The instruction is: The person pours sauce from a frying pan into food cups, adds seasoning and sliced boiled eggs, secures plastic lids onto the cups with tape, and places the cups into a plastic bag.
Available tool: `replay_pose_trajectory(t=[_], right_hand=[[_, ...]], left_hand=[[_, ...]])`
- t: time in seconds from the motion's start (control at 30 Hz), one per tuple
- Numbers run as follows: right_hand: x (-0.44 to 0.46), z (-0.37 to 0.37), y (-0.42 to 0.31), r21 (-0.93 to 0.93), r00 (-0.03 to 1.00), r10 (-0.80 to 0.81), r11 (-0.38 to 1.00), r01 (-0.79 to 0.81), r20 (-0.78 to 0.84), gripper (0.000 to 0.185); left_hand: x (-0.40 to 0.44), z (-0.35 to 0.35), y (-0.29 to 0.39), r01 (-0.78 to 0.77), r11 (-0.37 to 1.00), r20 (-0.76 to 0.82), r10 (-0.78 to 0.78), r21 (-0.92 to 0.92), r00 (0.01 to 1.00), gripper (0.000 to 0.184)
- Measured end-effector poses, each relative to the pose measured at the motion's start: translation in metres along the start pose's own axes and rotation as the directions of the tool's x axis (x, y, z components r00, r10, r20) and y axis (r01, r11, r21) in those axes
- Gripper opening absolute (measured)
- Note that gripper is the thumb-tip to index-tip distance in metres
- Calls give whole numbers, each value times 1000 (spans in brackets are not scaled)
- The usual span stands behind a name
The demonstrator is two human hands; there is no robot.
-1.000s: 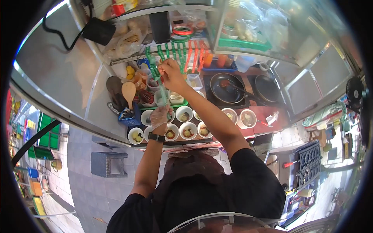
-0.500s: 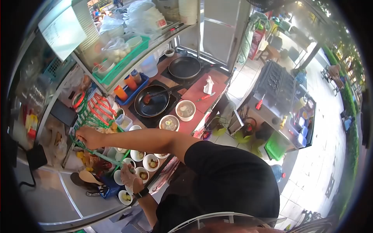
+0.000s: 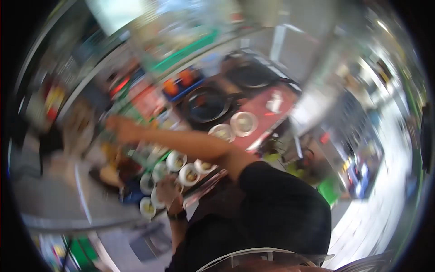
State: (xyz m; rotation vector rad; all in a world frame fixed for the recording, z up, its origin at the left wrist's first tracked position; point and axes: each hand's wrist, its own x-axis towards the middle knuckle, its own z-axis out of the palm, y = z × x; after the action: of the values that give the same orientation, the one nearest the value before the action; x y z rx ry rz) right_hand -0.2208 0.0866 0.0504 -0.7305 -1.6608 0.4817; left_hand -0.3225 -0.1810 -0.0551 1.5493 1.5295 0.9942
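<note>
On the left, farther off, the right hand (image 3: pixel 122 129) looks curled, though I can't tell through the blur what it grips, while nearer and rightward the left hand (image 3: pixel 169 191), its hold equally unclear, bends over white bowls (image 3: pixel 182 175) that look light, tippy, best taken by the rim, with 2 larger bowls (image 3: pixel 233 127) farther right.

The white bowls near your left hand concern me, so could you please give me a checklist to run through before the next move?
1. White bowls upright: ok for those seen plainly.
2. Left hand at the bowls: ok.
3. Left hand's grip: cannot tell; blur hides what it may hold.
4. Right hand beyond the bowls: ok, stretched out past them.
5. Right hand's grip: cannot tell, too blurred.
6. Pan free of both hands: ok, apart from them.
</note>
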Motion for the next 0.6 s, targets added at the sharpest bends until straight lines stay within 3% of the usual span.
replay_pose_trajectory(t=[0.03, 0.07, 0.1, 0.13, 0.17, 0.2, 0.23, 0.27, 0.33, 0.4, 0.47, 0.53, 0.6], right_hand=[[-6, 0, 16, 71, 989, -139, 987, 143, -56, 53], [-13, -10, 16, 36, 998, -55, 998, 55, -10, 39], [-20, -22, 17, -7, 999, 30, 1000, -29, 37, 26], [-27, -28, 12, 182, 998, -39, 982, 49, -58, 20], [-37, -53, -30, 114, 999, 33, 993, -37, 37, 11], [-45, -58, -28, 228, 983, 145, 959, -167, 108, 10], [-53, -63, -26, 322, 950, 255, 897, -302, 178, 9], [-56, -61, -31, 327, 949, 247, 896, -301, 198, 9], [-66, -60, -46, 406, 846, 516, 750, -521, 133, 10], [-80, -54, -31, 412, 845, 514, 745, -525, 148, 8], [-95, -41, -11, 277, 943, 317, 902, -332, 101, 5], [-103, -33, -12, 295, 924, 362, 876, -382, 122, 12], [-113, -36, -15, 116, 934, 296, 939, -323, 198, 12]], left_hand=[[-1, -5, -4, -212, 953, 37, 209, 215, 977, 19], [-2, -10, -7, -394, 833, 71, 399, 389, 914, 20], [-4, -5, -5, -242, 955, -37, 252, 170, 967, 19], [-6, -3, 0, -85, 992, -68, 79, -90, 995, 19], [-7, -1, 4, 57, 933, -97, -97, -355, 991, 19], [-4, -1, 11, 196, 776, -22, -261, -599, 965, 20], [-2, -3, 5, 232, 772, -21, -303, -591, 953, 21], [0, -5, 1, 226, 768, -39, -310, -599, 950, 21], [-2, -10, -8, 245, 691, 40, -298, -681, 954, 20], [-6, -12, -17, 209, 725, 27, -254, -656, 967, 20], [-14, -6, -26, 165, 765, 59, -165, -623, 985, 16], [-29, -9, -27, 264, 782, 108, -248, -565, 963, 16], [-37, -9, -28, 308, 763, 193, -240, -568, 951, 15]])
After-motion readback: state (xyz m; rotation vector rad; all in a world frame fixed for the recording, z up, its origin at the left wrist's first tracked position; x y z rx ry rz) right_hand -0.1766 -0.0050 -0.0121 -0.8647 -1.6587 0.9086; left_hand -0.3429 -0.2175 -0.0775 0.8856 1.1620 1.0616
